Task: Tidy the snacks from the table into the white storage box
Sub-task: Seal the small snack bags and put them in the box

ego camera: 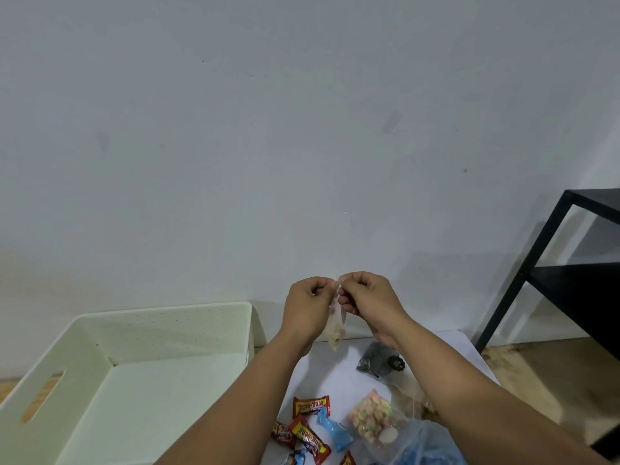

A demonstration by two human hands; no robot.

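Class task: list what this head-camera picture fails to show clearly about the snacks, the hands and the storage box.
- Small clear bag: contents blurred; top hidden by left hand and right hand pinching it.
- Red snack bars: some cut off by the bottom edge.
- Blue bag: cut off below, partly behind the right forearm.
- White storage box: near side out of frame.

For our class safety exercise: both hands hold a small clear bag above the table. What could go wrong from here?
1. The left hand and right hand pinch only the top of the small clear bag; if it opens or slips, its contents may spill onto the table, not into the white storage box.
2. It could land on the black packet below.
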